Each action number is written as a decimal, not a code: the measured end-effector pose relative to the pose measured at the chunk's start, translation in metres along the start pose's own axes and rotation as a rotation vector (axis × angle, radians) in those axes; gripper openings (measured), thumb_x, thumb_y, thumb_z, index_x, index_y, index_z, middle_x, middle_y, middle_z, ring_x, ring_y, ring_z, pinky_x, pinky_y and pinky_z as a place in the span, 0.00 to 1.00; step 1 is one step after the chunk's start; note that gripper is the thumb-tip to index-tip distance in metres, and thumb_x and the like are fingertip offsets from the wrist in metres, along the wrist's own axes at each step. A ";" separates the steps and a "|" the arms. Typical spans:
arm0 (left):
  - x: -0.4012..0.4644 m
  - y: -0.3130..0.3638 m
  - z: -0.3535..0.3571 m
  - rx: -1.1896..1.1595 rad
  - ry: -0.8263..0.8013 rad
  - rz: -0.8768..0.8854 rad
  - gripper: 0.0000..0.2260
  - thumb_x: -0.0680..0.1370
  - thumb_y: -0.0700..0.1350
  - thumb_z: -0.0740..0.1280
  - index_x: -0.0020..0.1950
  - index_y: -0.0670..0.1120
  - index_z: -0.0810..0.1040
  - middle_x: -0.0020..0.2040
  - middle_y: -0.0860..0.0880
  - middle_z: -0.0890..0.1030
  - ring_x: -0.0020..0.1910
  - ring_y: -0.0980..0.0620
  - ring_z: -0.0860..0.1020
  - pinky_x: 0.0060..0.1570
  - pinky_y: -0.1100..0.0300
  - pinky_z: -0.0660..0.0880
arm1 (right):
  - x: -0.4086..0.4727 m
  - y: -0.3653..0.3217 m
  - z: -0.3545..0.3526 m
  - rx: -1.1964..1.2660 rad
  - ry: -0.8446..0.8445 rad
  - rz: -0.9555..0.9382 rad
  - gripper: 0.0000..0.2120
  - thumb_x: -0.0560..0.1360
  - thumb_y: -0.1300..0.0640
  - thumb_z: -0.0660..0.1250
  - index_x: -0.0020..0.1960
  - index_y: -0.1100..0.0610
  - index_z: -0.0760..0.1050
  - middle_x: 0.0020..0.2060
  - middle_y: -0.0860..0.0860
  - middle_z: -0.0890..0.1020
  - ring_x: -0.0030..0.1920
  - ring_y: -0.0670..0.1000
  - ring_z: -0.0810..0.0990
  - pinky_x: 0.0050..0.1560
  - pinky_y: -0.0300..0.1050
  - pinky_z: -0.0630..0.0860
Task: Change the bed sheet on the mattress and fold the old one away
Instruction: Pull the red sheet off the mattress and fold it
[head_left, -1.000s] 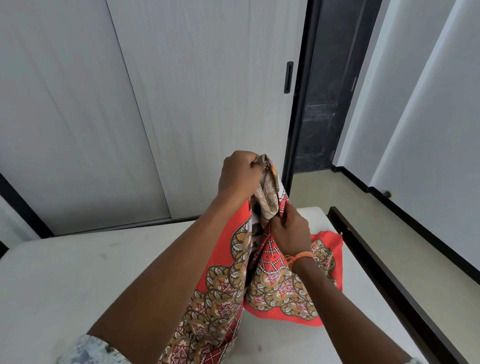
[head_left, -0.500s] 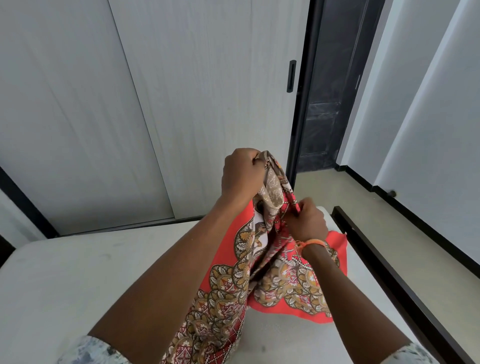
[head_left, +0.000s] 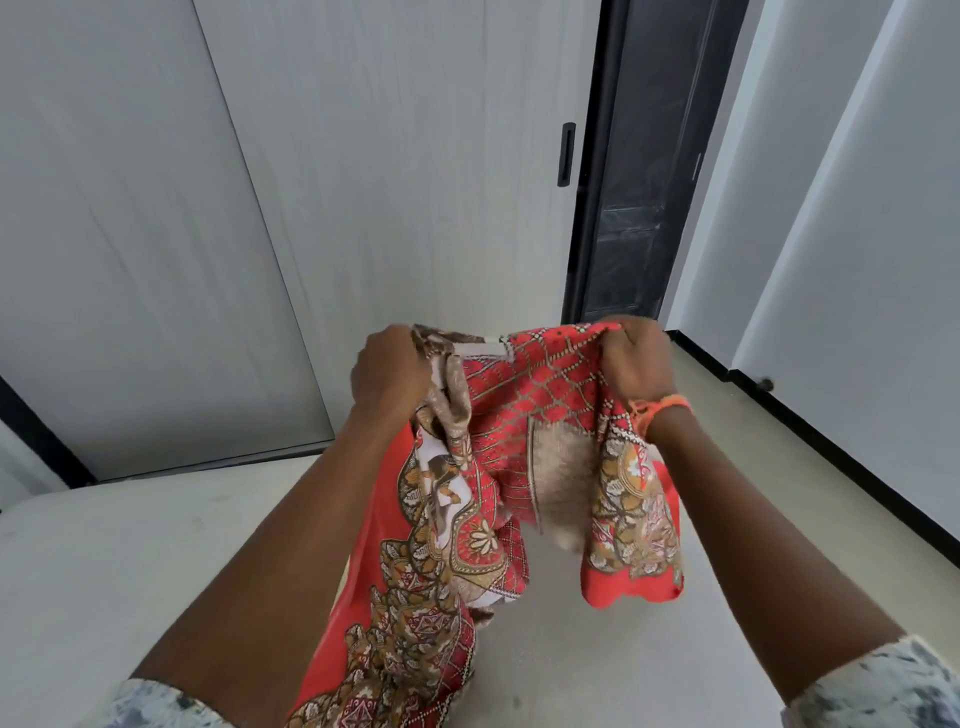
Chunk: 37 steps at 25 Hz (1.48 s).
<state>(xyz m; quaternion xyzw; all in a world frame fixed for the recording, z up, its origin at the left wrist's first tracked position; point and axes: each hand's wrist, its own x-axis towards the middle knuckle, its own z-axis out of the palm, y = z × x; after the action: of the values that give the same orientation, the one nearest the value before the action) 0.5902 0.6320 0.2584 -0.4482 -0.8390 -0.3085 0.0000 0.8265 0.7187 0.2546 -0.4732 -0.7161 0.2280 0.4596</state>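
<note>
Since half a second ago the right hand (head_left: 636, 358) has swung out to the right, away from the left hand (head_left: 392, 371), and a stretch of hem now runs taut between them. Both sets of fingers are clenched on cloth: left fist bunching a gathered wad, right fist pinching the hem's other end.

Bed sheet (head_left: 498, 467) hangs from both fists, its held edge lying left to right at about level height, above the bare mattress (head_left: 130, 571). Bulk of it trails down on the left side, under the left forearm; a shorter flap drops under the right wrist, which wears an orange band (head_left: 670, 404).

Cloth: thin, limp, slightly glossy; red ground, tan and brown ornament, lattice print near the hem. Mattress pale, faintly marked.

Likely next: hands travel further apart along the hem, seeking a corner.

Far side: grey sliding doors (head_left: 363, 182), dark bed frame (head_left: 727, 545) at right.
</note>
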 end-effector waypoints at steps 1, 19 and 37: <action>-0.005 0.002 0.003 -0.021 -0.050 0.019 0.10 0.76 0.41 0.64 0.57 0.43 0.77 0.49 0.42 0.81 0.50 0.39 0.80 0.42 0.54 0.71 | 0.002 -0.005 0.004 0.037 0.027 0.027 0.15 0.72 0.61 0.54 0.27 0.57 0.65 0.25 0.51 0.71 0.29 0.51 0.68 0.32 0.46 0.64; -0.041 0.061 0.024 -0.067 -0.148 0.331 0.13 0.74 0.40 0.65 0.30 0.44 0.69 0.27 0.48 0.71 0.26 0.49 0.69 0.26 0.60 0.61 | -0.059 0.048 0.032 -0.362 -0.067 0.060 0.13 0.70 0.55 0.64 0.28 0.57 0.68 0.28 0.53 0.74 0.30 0.58 0.76 0.28 0.47 0.72; 0.011 0.028 0.007 -0.101 -0.011 0.049 0.05 0.68 0.38 0.65 0.38 0.37 0.79 0.33 0.43 0.78 0.32 0.43 0.78 0.31 0.57 0.71 | -0.037 0.088 0.008 -0.697 -0.392 0.011 0.10 0.72 0.49 0.69 0.44 0.56 0.79 0.44 0.57 0.83 0.47 0.60 0.81 0.41 0.46 0.73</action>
<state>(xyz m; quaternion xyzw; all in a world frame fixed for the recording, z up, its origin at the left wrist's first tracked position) 0.6071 0.6550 0.2706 -0.4699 -0.8110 -0.3479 -0.0195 0.8656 0.7259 0.1678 -0.5522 -0.8222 0.0598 0.1246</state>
